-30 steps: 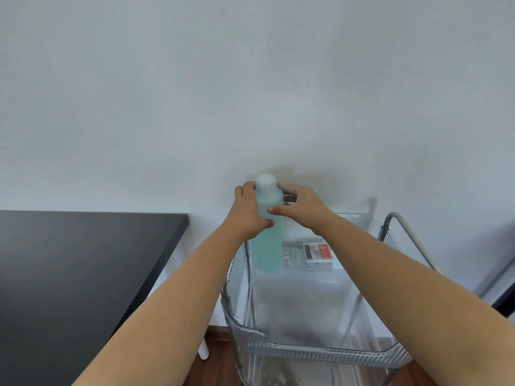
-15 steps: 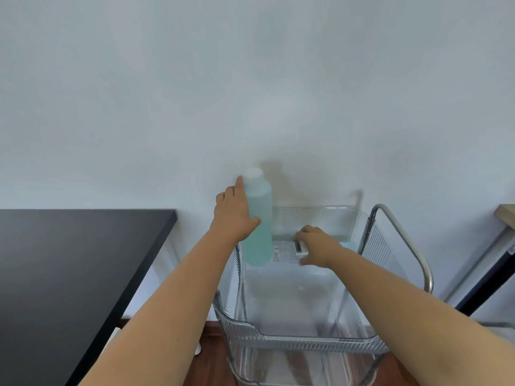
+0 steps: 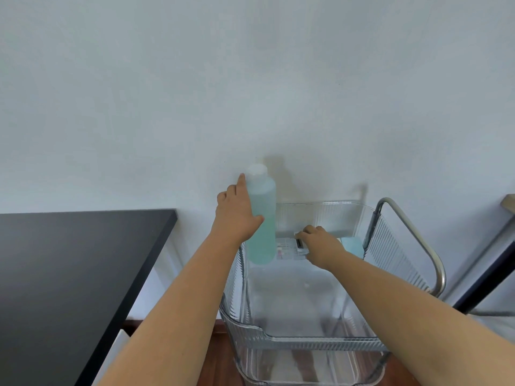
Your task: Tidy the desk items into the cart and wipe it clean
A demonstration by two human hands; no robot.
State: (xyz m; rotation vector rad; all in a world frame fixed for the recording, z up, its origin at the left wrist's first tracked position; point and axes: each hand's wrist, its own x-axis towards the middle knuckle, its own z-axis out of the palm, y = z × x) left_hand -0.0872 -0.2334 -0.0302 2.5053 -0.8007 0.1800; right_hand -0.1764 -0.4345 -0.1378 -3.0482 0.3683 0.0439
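Since the earlier frame my right hand (image 3: 320,245) has left the bottle (image 3: 261,215) and dropped into the cart (image 3: 306,339); the bottle has come down with my left hand (image 3: 237,215) toward the tray's back left corner.

Nearest to me is the cart's ribbed clear front rim, with both forearms crossing above it. The black counter (image 3: 69,274) lies to my left, bare as far as this view shows, and well apart from both hands.

Further in, my right hand rests palm down, fingers curled on the small clear box (image 3: 288,247) at the back of the top tray; whether it grips the box or merely steadies it I cannot tell. A pale blue item (image 3: 352,246) sits just beside that hand, toward the metal handle (image 3: 412,232).

Farthest, by the wall (image 3: 250,79), my left hand wraps the bottle's left side, index finger reaching up to its white cap (image 3: 257,171). The bottle's long axis is upright, cap up. Its base appears to be at or near the tray floor, just left of the box; contact is not clear.

Judgement: the bottle is being set down. The left hand is the one on it, and the release calls for a straight withdrawal, as a sideways pull could tip a tall bottle.
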